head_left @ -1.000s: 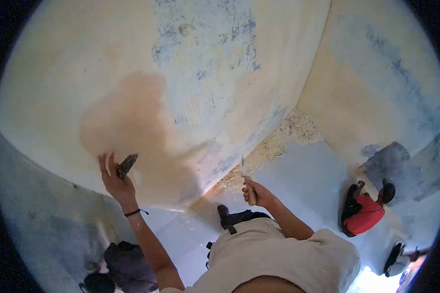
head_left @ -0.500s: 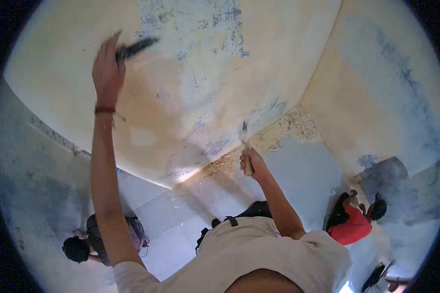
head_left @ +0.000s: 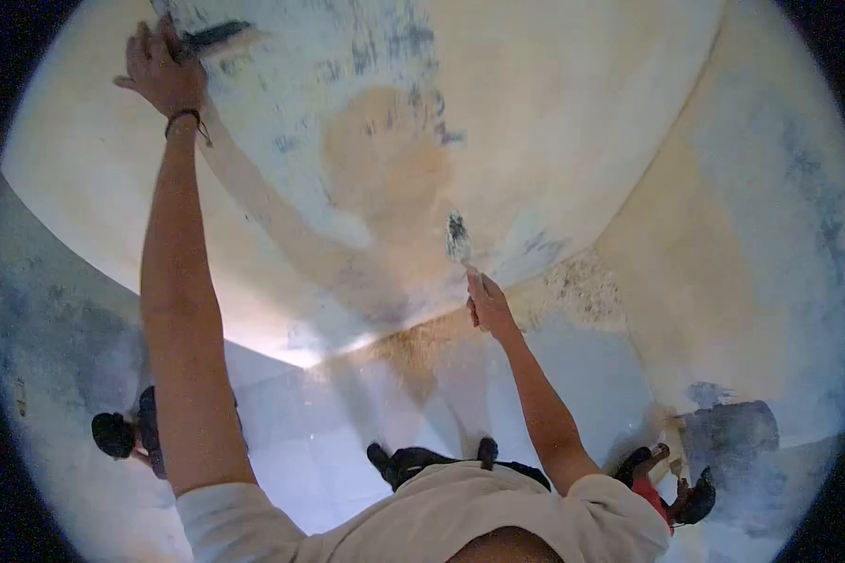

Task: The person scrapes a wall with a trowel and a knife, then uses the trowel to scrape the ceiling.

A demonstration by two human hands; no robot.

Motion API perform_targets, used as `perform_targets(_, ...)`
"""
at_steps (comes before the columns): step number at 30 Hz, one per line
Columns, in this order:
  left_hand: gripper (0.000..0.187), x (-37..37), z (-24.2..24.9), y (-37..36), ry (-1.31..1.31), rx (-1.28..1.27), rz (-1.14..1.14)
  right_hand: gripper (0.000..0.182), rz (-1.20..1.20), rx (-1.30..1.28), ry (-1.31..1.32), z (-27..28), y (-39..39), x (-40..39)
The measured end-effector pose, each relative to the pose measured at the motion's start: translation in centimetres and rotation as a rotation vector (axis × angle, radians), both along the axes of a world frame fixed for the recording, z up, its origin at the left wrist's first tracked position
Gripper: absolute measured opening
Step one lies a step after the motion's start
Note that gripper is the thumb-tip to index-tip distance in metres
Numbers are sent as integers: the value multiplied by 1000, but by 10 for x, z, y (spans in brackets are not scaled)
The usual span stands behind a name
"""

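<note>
High on the wall (head_left: 526, 122) at the upper left, my left hand (head_left: 164, 75) grips a dark, flat scraper (head_left: 216, 38) that sticks out to its right. Some fingers of that hand are spread, and the scraper is at the wall's surface. A dark cord circles that wrist. Lower and nearer the middle, my right hand (head_left: 486, 302) is closed round the handle of a small trowel (head_left: 457, 236). Its blade points up and carries pale, smeared material. The wall shows cream, whitish and blue-grey patches, with my arm's shadow across it.
A tiled floor (head_left: 573, 366) meets the wall, with crumbly debris (head_left: 413, 352) along the corner. One person (head_left: 117, 436) is low at the left; another person (head_left: 695, 497), in red, is at the lower right. A second wall (head_left: 723, 253) rises at the right.
My left hand has moved up and left with the scraper. My right hand has risen slightly with the trowel, whose blade now shows more clearly. The view has shifted.
</note>
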State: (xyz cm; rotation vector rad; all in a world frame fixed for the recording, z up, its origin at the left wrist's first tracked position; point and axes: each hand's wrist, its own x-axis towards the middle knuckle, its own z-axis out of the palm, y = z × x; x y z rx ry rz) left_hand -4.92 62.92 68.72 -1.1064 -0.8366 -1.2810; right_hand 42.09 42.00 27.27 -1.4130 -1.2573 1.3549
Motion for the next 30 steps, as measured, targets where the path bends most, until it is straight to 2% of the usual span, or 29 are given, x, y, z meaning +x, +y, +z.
perform_targets(1, 44, -12, 7, 11, -1, 26, 73, 55, -7, -4, 36, -5, 9, -7)
perform_targets(4, 51, -36, 13, 27, 157, 98, 103, 56, -36, 242, -171, -52, 37, -41)
perform_targets(7, 47, -32, 34, 14, 196, 71, 150, 57, -88, 213, -201, -60, 37, -67)
perform_targets(8, 46, -7, 25, -2, 130, -8, 129, 57, -88, 142, -168, -65, 41, -77)
perform_targets(10, 45, 36, 14, -33, -5, -156, 94, 57, -122, 212, -183, -84, 48, -83)
perform_targets(12, 44, 29, 16, -33, -47, -238, 148, 57, -133, 269, -190, -97, 59, -94)
perform_targets(13, 44, 30, 23, -39, -62, -275, 174, 57, -131, 292, -189, -93, 58, -92)
perform_targets(14, 39, 17, 26, -25, 31, -123, 264, 58, -134, 311, -191, -91, 60, -92)
perform_targets(18, 39, 21, 26, -31, 49, -72, 225, 58, -145, 273, -254, -77, 83, -107)
perform_targets(21, 39, 12, 22, -20, 63, -78, 220, 58, -147, 221, -180, -76, 88, -121)
perform_targets(24, 39, 15, 20, -21, 66, -67, 206, 48, -156, 185, -175, -63, 77, -117)
perform_targets(27, 39, 20, 21, -28, 72, -59, 199, 49, -146, 289, -315, -69, 73, -108)
perform_targets(30, 39, 22, 14, -28, 76, -64, 194, 56, -139, 215, -256, -16, 72, -112)
